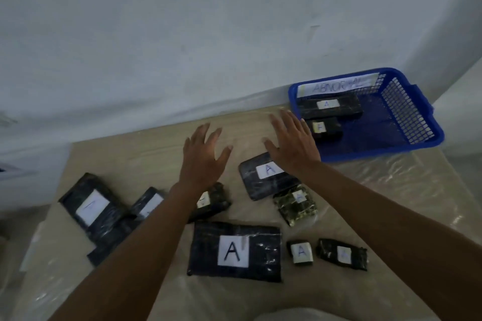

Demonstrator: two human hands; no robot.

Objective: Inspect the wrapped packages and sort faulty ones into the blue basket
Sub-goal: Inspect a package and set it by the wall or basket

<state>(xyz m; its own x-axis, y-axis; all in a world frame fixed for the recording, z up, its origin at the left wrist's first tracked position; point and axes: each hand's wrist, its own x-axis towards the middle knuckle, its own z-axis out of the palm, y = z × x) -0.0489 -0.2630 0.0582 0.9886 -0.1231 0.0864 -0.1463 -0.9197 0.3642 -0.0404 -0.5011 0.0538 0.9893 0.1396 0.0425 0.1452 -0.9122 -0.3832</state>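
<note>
Both arms reach in from the bottom of the frame, forearms bare. Left hand at centre, fingers spread wide and straight, holding nothing. Right hand just right of it, also splayed and empty, palm down above a flat black package marked A. Blue basket at right, holding two wrapped packages. More lie across the table.

Left hand and right hand outstretched, fingers spread, palms down.
</note>
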